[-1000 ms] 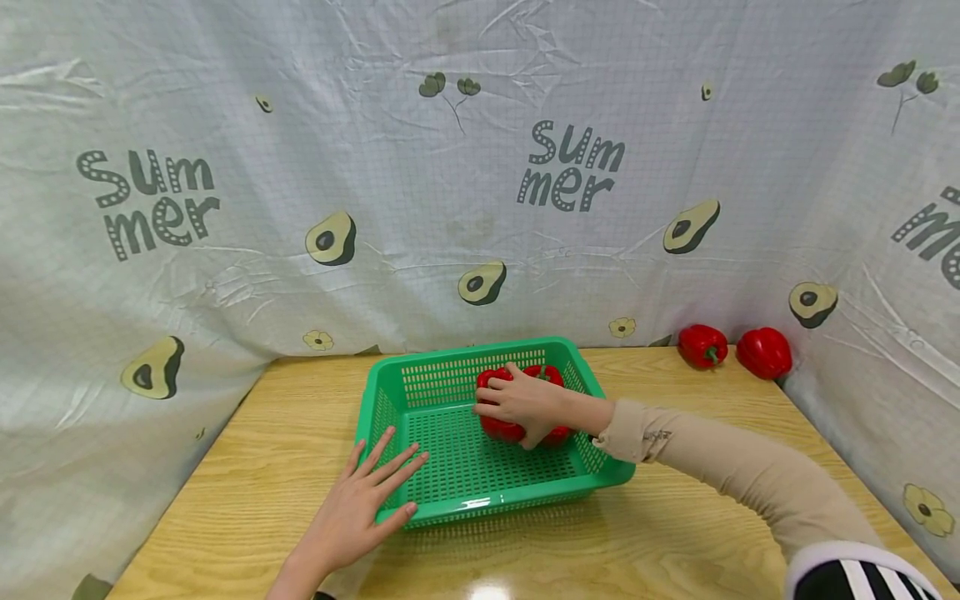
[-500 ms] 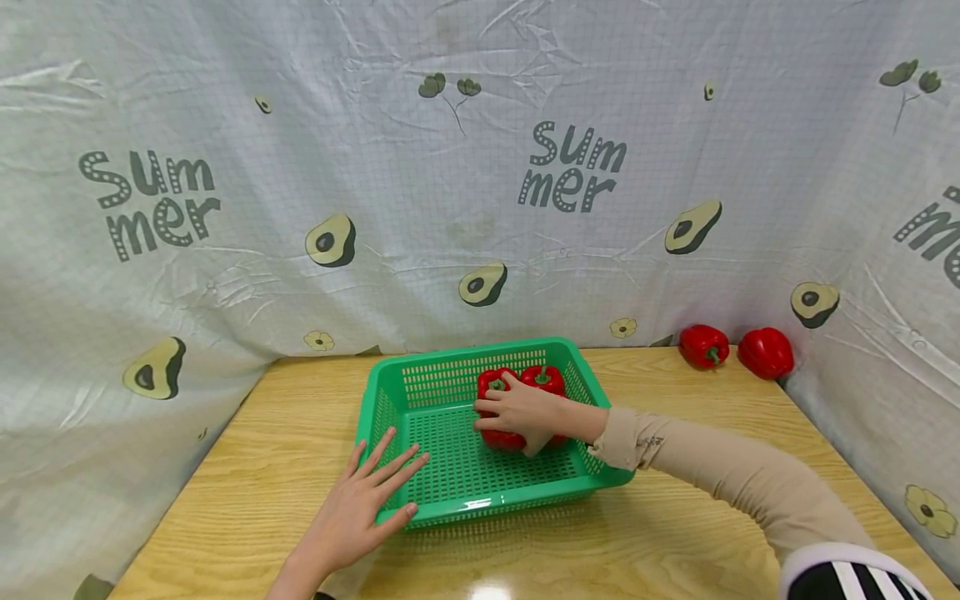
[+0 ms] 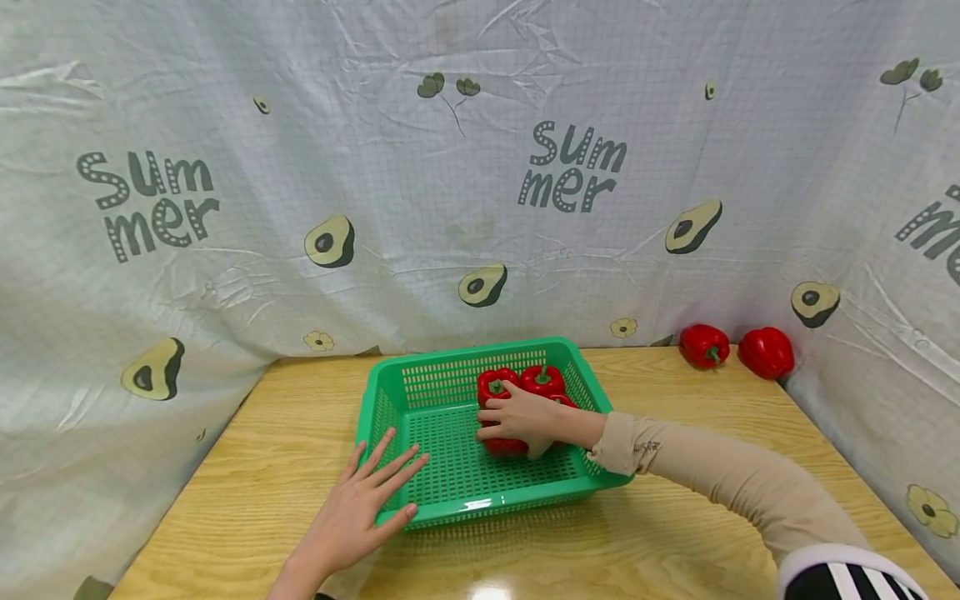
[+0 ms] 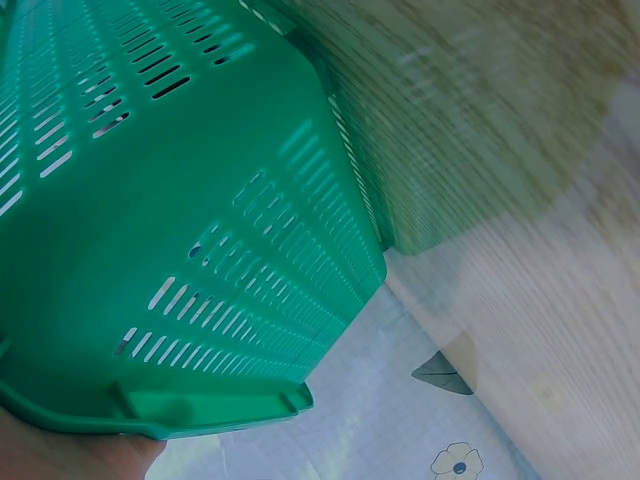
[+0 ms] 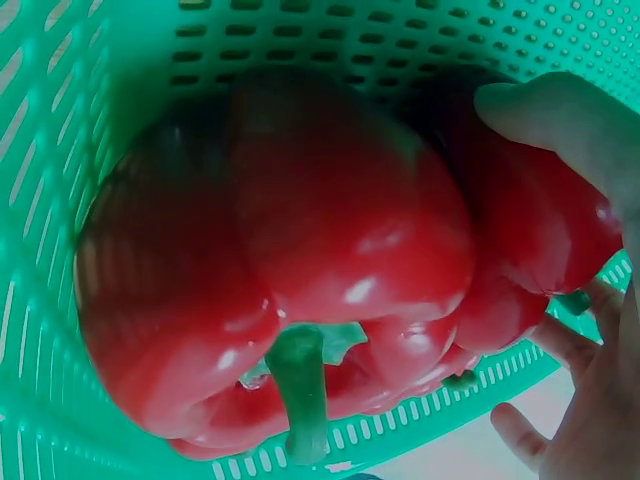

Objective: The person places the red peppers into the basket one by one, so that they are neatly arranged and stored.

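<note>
A green plastic basket stands on the table with several red bell peppers in its right part. My right hand reaches in and grips one bell pepper near the front. In the right wrist view, the thumb lies on that pepper, with fingers on its other side. Beside it sits a large bell pepper with a green stem. Two peppers, one at the back left and one at the back right, show behind the hand. My left hand rests on the basket's near left rim, fingers spread and straight.
Two more red bell peppers, one beside the other, lie at the table's back right corner. A printed cloth hangs behind and around the wooden table.
My right hand has shifted slightly toward the near side, with the front pepper moving along under it. More of the peppers behind now shows. My left hand stays in place.
</note>
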{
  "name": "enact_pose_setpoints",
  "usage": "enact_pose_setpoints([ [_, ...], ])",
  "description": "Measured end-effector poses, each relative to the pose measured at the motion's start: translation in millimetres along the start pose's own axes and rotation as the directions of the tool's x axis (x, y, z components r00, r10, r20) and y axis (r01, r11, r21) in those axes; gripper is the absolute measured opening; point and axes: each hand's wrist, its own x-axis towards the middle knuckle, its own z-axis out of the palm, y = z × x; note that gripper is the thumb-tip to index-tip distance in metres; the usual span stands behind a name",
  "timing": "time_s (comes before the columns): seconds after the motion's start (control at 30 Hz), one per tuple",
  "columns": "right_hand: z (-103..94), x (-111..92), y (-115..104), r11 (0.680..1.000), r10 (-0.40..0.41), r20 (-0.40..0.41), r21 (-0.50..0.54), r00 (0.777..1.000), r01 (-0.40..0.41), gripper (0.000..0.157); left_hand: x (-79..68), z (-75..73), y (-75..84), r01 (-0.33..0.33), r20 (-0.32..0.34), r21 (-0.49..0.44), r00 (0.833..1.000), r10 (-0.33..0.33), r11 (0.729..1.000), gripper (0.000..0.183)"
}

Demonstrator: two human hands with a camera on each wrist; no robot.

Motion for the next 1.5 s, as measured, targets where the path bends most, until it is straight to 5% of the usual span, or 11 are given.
enact_pose_setpoints([
  [0.43, -3.1, -5, 3, 0.998, 0.010, 0.009, 0.060, 1.000, -0.010, 0.071, -0.1, -0.4, 0.7, 0.009, -0.009, 0.000, 1.000, -0.009, 1.000, 0.063],
  [1.1, -22.6, -28, 17, 0.994, 0.014, -0.176, 0.107, 0.984, 0.005, 0.061, -0.1, 0.6, 1.7, 0.013, -0.011, -0.002, 1.000, -0.013, 1.000, 0.063],
  [1.5, -32.6, -54, 22, 0.991, 0.051, -0.186, 0.131, 0.981, -0.027, 0.061, -0.1, 1.3, 1.2, 0.009, -0.021, -0.004, 1.000, -0.010, 1.000, 0.064],
])
